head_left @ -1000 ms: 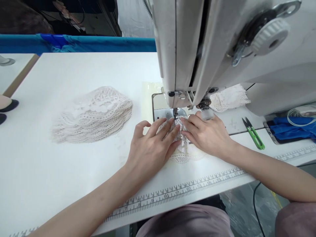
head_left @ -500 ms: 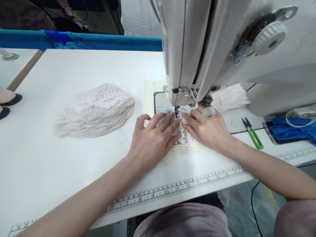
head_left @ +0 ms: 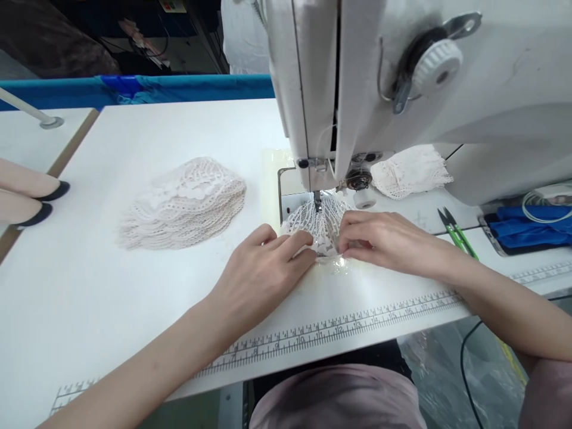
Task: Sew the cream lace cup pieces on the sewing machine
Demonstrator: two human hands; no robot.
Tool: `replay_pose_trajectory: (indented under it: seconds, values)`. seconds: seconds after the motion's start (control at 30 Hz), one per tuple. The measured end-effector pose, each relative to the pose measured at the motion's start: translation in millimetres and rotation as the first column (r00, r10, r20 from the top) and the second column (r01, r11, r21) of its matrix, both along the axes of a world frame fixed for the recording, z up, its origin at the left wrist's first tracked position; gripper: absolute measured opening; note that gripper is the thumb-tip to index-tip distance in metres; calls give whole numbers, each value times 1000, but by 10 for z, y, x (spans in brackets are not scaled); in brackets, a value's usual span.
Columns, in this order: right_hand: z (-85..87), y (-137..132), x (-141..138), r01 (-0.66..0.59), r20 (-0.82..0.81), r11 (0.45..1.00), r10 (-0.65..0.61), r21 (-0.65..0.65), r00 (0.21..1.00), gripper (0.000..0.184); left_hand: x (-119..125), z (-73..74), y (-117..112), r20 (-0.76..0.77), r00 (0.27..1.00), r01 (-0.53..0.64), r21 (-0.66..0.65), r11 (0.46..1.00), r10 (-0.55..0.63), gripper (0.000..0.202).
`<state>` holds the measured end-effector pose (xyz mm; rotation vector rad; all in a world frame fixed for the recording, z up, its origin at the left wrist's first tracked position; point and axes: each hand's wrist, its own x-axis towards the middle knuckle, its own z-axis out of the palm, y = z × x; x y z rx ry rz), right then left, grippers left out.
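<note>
A small white lace piece (head_left: 319,223) lies under the needle and presser foot (head_left: 317,202) of a white sewing machine (head_left: 402,89). My left hand (head_left: 257,274) pinches the near left edge of this lace piece with curled fingers. My right hand (head_left: 388,241) pinches its near right edge, fingers pressed together. Both hands rest on the white table (head_left: 134,286) just in front of the needle.
A stack of similar lace pieces (head_left: 185,202) lies to the left. More lace (head_left: 409,173) sits behind the machine arm. Green thread snips (head_left: 456,232) and blue items (head_left: 531,229) lie at the right. A printed ruler (head_left: 313,336) runs along the table's near edge.
My hands slid back toward me from flat on the lace to pinching its near edge. More of the lace now shows under the needle. The view shifted slightly.
</note>
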<state>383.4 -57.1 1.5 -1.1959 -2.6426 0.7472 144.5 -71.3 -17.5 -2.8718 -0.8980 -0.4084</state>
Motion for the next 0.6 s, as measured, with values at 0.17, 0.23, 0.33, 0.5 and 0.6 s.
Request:
replay_pose_trajectory:
  seconds: [0.17, 0.23, 0.33, 0.5, 0.6]
  values:
    - [-2, -7, -8, 169, -180, 965, -205, -198, 962, 16, 68, 74, -6, 127, 966, -181, -288, 940, 225, 24]
    - [-8, -7, -25, 190, -191, 970, -217, -152, 957, 12, 100, 123, 35, 100, 959, -213, -357, 909, 264, 25]
    - [-73, 5, -59, 147, -127, 988, -141, 39, 982, 10, 148, 157, 164, 39, 966, -217, -412, 885, 255, 23]
    - [-264, 57, -102, 279, -205, 862, -209, 423, 956, 26, 191, 164, 454, 42, 978, -157, -490, 858, 203, 25]
    - [-307, 86, -123, 324, -234, 825, -239, 463, 943, 28, 169, 194, 569, 116, 978, -76, -584, 808, 176, 37]
